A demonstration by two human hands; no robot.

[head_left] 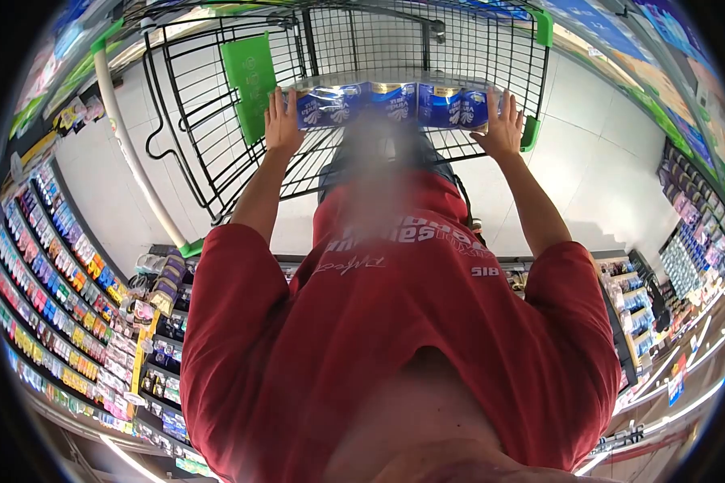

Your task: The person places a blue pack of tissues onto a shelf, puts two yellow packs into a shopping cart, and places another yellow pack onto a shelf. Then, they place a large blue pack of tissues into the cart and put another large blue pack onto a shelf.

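Note:
A wide pack of toilet paper rolls (391, 105), blue and marked "Vinda" under shiny clear plastic, spans the space between my hands. My left hand (283, 122) is pressed to its left end, fingers pointing forward. At the opposite end my right hand (501, 125) grips it, thumb toward the near lower edge. Directly around and beneath the pack is a black wire shopping cart (155, 105) with green corner pieces. A green panel (248, 84) on the cart stands just left of my left hand. A blurred patch covers the view just below the pack.
Shelves of small colourful packets (56, 282) curve along the left. More stocked shelves (689, 225) stand at the right. A pale rail (129, 149) with green ends runs left of the cart. White floor tiles (588, 161) show on both sides.

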